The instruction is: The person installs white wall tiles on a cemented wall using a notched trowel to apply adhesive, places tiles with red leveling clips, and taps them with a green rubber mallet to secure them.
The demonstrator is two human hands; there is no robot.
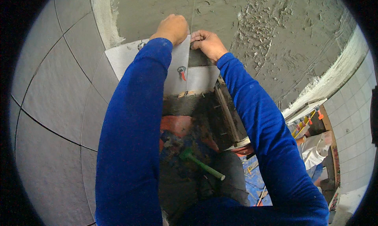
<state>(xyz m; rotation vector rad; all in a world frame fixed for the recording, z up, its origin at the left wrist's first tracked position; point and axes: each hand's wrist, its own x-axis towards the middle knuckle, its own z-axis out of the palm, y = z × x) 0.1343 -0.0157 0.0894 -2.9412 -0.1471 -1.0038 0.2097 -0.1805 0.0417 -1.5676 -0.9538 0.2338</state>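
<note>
A light grey wall tile (176, 54) stands against the mortar, its upper right corner between my hands. My left hand (172, 28) is closed at the tile's top edge, fingertips turned away and hidden. Just right of that edge my right hand (209, 44) has thumb and fingers drawn together; whatever they hold is too small to make out. A thin string (194, 7) runs straight down the wall to this corner. A round clip with a red tab (182, 73) sits on the seam with a lower tile (202, 78). Another clip (141, 46) shows beside my left sleeve.
Wet grey mortar (275, 40) covers the wall ahead. Large grey tiles (55, 84) line the left wall. Below my arms lie a green-handled hammer (204, 166) and dark wooden boards (226, 107). At the right are a white bag (315, 149) and blue sheeting (255, 178).
</note>
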